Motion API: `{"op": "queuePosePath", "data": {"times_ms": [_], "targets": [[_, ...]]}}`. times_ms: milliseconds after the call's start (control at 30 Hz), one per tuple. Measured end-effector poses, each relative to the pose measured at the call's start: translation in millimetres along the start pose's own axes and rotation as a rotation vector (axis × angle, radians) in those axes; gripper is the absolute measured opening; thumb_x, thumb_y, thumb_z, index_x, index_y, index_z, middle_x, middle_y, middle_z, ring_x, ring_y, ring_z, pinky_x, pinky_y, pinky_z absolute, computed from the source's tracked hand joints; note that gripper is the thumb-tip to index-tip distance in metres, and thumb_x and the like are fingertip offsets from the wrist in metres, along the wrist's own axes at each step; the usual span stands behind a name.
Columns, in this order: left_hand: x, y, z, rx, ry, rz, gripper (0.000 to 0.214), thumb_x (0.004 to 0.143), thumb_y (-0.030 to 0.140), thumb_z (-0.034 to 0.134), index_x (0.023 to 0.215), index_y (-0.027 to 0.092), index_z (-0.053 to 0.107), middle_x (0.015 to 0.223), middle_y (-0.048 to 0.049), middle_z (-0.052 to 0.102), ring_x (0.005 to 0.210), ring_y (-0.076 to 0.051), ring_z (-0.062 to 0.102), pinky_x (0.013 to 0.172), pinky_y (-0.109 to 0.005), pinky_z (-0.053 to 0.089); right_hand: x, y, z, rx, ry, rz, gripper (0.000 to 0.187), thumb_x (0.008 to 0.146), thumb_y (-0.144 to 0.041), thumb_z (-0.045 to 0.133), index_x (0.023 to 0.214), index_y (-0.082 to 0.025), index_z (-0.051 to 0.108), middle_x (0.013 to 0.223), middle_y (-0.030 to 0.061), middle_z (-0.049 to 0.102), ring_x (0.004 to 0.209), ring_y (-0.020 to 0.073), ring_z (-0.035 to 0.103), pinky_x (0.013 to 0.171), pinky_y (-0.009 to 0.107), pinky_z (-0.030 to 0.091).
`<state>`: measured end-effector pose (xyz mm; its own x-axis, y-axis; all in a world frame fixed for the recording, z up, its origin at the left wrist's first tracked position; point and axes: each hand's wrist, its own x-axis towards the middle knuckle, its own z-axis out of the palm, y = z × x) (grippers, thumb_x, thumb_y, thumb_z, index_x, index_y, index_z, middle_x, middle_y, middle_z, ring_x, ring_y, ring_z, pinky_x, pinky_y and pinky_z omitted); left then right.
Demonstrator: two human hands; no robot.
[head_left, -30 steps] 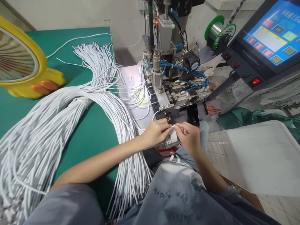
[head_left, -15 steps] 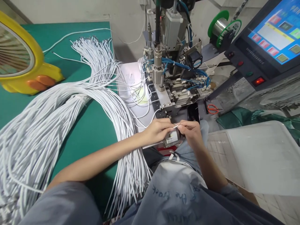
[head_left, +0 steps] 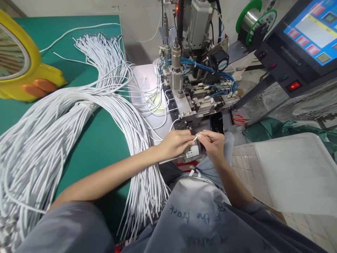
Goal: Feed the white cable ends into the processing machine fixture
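Note:
My left hand (head_left: pixel 176 143) and my right hand (head_left: pixel 213 143) meet just in front of the small bench machine (head_left: pixel 193 88), fingertips pinched together on the end of one white cable (head_left: pixel 195 138). That cable curves back from my left hand toward the machine's base. A large bundle of white cables (head_left: pixel 79 116) lies across the green mat (head_left: pixel 102 147) to my left and drapes over the table edge by my lap. A labelled grey block (head_left: pixel 192 153) sits right under my fingers.
A yellow fan (head_left: pixel 25 66) stands at the far left. A touch-screen control box (head_left: pixel 302 38) with a lit red switch is at the right, a green wire spool (head_left: pixel 250 21) behind it. Orange scissors (head_left: pixel 239 120) lie by the machine. A white plastic bin (head_left: pixel 292 172) sits at my right.
Both hands stay pinched on the cable end and have edged slightly closer to the machine. The view has shifted a little.

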<state>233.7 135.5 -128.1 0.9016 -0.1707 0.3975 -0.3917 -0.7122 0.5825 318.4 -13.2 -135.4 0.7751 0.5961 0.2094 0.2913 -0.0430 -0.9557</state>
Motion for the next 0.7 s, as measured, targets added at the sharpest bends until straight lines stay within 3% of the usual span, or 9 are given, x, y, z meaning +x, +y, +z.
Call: {"op": "queuePosePath", "data": {"times_ms": [200, 367, 567, 700], "targets": [[7, -4, -14.1, 0.466, -0.276, -0.202, 0.024, 0.088, 0.012, 0.037, 0.095, 0.009, 0.060, 0.086, -0.0068, 0.054, 0.055, -0.009, 0.047, 0.050, -0.023, 0.036, 12, 30, 2, 0.051, 0.013, 0.161, 0.020, 0.074, -0.032, 0.057, 0.076, -0.015, 0.068, 0.073, 0.0048, 0.065, 0.070, 0.0171, 0.059, 0.066, 0.029, 0.047], [8, -13, -9.2, 0.578, -0.387, -0.286, 0.027, 0.084, 0.007, 0.038, 0.101, 0.008, 0.059, 0.087, -0.0072, 0.052, 0.056, -0.011, 0.049, 0.053, -0.025, 0.041, 27, 52, 4, 0.080, -0.047, 0.215, 0.021, 0.071, -0.033, 0.058, 0.078, -0.015, 0.066, 0.081, 0.0068, 0.067, 0.076, 0.0185, 0.061, 0.072, 0.031, 0.048], [6, -14, -6.9, 0.577, -0.418, -0.286, 0.030, 0.086, 0.009, 0.037, 0.108, 0.008, 0.057, 0.089, -0.0083, 0.052, 0.060, -0.012, 0.053, 0.056, -0.026, 0.044, 34, 57, 12, 0.135, -0.101, 0.242, 0.019, 0.070, -0.034, 0.059, 0.069, -0.015, 0.061, 0.068, 0.0031, 0.062, 0.064, 0.0150, 0.056, 0.063, 0.028, 0.046], [4, -17, -7.5, 0.580, -0.375, -0.252, 0.041, 0.086, 0.008, 0.036, 0.125, 0.011, 0.049, 0.091, -0.0078, 0.053, 0.060, -0.012, 0.054, 0.055, -0.025, 0.044, 36, 58, 12, 0.093, -0.111, 0.214, 0.018, 0.072, -0.032, 0.058, 0.069, -0.014, 0.060, 0.067, 0.0029, 0.061, 0.064, 0.0141, 0.055, 0.061, 0.026, 0.044]]}}
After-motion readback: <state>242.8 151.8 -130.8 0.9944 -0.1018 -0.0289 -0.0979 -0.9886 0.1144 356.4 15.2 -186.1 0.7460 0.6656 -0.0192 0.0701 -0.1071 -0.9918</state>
